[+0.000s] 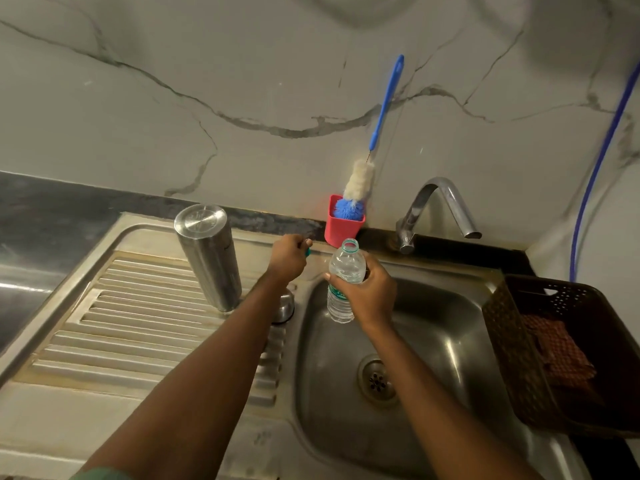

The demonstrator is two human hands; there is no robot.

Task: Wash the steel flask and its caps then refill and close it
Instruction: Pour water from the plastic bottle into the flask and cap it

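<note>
The right grip wraps an uncapped plastic bottle over the sink. The left grip pinches a teal cap. Beyond them the steel flask stands on the draining surface, long axis vertical, seemingly base up. It is likely rigid, wet and slippery, so grasp it mid-body.
</note>
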